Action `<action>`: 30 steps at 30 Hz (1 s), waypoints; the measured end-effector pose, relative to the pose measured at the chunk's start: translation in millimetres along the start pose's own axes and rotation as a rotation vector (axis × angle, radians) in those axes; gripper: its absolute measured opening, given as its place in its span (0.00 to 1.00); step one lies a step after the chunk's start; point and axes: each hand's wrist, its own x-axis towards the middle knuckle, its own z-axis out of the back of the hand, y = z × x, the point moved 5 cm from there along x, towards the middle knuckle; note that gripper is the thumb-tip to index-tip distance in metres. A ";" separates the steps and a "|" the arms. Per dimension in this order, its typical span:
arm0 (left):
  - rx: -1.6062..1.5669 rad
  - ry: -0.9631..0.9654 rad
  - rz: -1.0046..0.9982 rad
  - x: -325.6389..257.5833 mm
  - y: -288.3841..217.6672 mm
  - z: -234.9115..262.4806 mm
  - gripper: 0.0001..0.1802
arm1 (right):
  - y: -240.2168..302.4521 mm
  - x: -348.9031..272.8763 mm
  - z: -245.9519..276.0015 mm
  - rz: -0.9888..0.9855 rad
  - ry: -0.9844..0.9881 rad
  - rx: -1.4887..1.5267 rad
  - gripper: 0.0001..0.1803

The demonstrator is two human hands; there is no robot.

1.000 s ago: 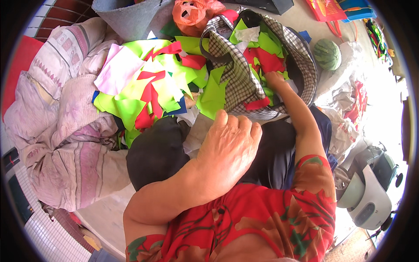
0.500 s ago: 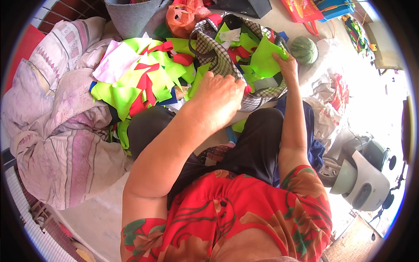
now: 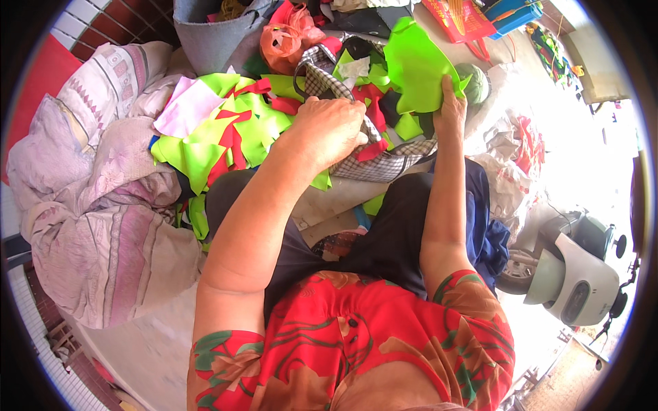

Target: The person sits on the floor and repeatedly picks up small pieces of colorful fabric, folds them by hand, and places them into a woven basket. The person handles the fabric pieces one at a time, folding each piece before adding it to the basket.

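The left hand clutched the rim of a checked bag, its grip closed. Beside it, the right hand pinched a green fabric piece lifted just above the bag. Beyond lay green and red scraps.

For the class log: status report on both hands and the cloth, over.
Left hand gripping checked bag rim. Right hand pinching green cloth piece, lifted above bag. Red and green scraps piled beside; nothing blocking.

The right hand lifts a green fabric piece while the left hand grips the checkered bag.
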 end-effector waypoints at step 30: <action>-1.855 -0.308 0.093 2.7 -6.4 36.1 0.15 | 63.4 -85.6 -116.8 0.506 0.227 0.019 0.21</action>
